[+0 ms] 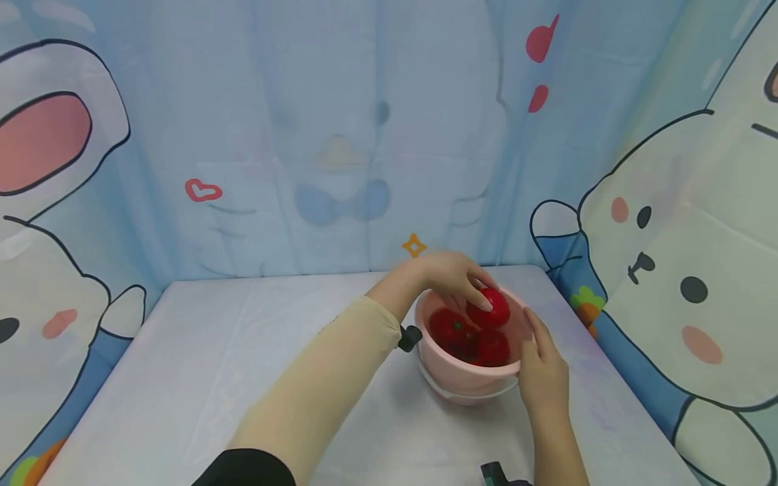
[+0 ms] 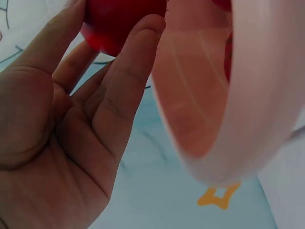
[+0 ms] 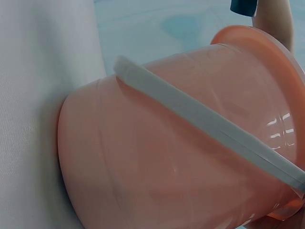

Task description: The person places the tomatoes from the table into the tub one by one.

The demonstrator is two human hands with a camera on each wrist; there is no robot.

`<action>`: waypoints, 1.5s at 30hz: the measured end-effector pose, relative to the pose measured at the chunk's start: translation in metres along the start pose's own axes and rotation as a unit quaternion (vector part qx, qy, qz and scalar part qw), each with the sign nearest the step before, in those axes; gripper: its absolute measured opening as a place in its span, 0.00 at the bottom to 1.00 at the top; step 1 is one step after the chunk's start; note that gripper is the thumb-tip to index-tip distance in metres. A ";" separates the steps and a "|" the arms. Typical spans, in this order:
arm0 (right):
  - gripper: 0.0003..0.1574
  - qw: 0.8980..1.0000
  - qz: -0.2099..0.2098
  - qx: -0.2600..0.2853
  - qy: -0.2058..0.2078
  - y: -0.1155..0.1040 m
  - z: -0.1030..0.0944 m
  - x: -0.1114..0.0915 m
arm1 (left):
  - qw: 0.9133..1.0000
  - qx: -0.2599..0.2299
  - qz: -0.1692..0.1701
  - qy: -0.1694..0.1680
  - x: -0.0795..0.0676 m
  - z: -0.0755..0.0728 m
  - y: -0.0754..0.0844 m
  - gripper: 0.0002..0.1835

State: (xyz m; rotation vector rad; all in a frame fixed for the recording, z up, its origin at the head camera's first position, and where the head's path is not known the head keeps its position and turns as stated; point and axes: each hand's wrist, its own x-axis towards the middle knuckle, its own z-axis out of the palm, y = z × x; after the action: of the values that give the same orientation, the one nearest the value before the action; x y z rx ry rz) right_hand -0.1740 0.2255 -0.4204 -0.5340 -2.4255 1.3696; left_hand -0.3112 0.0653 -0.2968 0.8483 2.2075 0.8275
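Observation:
A pink bucket with a white handle stands upright on the table, and several red tomatoes lie inside it. My left hand reaches over the far rim and holds one tomato between thumb and fingers, above the others. In the left wrist view this tomato is at the fingertips of the left hand, beside the bucket's opening. My right hand grips the bucket's right rim. In the right wrist view the bucket's side fills most of the frame, and that hand barely shows.
The bucket stands on the right part of a white-covered table. A blue curtain with cartoon figures hangs behind and at both sides. A dark strap piece shows near the right wrist at the bottom edge.

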 end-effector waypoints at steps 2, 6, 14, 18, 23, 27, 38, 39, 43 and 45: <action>0.35 1.000 0.000 -0.005 0.002 0.000 0.000 0.000 | 1.000 0.010 -0.009 -0.014 0.003 0.007 0.004 0.26; 0.34 1.000 -0.002 -0.012 0.003 0.000 -0.001 0.000 | 0.998 0.015 -0.039 -0.040 0.008 0.020 0.010 0.25; 0.33 1.000 -0.005 -0.013 -0.003 -0.002 -0.003 -0.001 | 0.993 0.000 -0.085 -0.085 0.012 0.032 0.019 0.25; 0.33 1.000 -0.007 -0.008 -0.010 -0.001 -0.004 -0.001 | 0.991 0.002 -0.095 -0.096 0.013 0.037 0.021 0.27; 0.34 1.000 -0.011 -0.007 -0.010 0.001 -0.004 -0.001 | 0.991 0.009 -0.104 -0.088 0.014 0.041 0.021 0.26; 0.33 1.000 -0.012 -0.007 -0.010 0.001 -0.004 -0.001 | 0.990 0.009 -0.107 -0.088 0.013 0.040 0.022 0.25; 0.33 1.000 -0.011 -0.009 -0.010 -0.002 -0.003 0.000 | 0.993 0.016 -0.096 -0.060 0.004 0.029 0.022 0.24; 0.33 1.000 -0.011 -0.009 -0.010 -0.002 -0.003 0.000 | 0.995 0.019 -0.085 -0.052 0.003 0.027 0.020 0.24; 0.33 1.000 -0.010 -0.006 -0.008 -0.001 -0.002 -0.001 | 0.996 0.083 -0.012 0.011 -0.006 0.016 0.011 0.23; 0.33 1.000 -0.008 -0.003 -0.010 0.000 -0.002 0.000 | 0.987 0.145 0.023 0.062 -0.016 0.008 0.008 0.23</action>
State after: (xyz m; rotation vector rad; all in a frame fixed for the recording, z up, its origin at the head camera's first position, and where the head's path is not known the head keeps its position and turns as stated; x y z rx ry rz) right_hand -0.1726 0.2271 -0.4193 -0.5031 -2.4441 1.3677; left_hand -0.2929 0.0605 -0.2906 1.0124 2.4658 0.6001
